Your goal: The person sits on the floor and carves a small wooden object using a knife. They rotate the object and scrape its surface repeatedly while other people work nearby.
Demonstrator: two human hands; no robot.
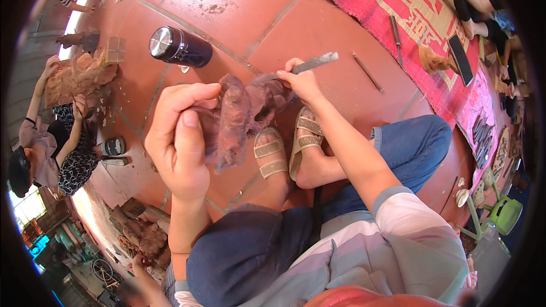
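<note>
My left hand (181, 139) is closed around one end of a reddish-brown wood carving (233, 116), thumb and fingers pinching its edge. The carving is knobbly and irregular, held up above my sandalled feet. At its far right end, my right hand (304, 85) grips a flat grey bar-shaped tool (316, 62), whose pale tip points up to the right. Whether the tool touches the wood cannot be made out, since my fingers cover that spot.
A dark thermos flask (181, 47) lies on the red tiles beyond my left hand. On the right are a thin rod (368, 72), a red woven mat (364, 5), a handled tool (396, 40) and a phone (460, 60). Another person handles a larger carving (82, 79) at left.
</note>
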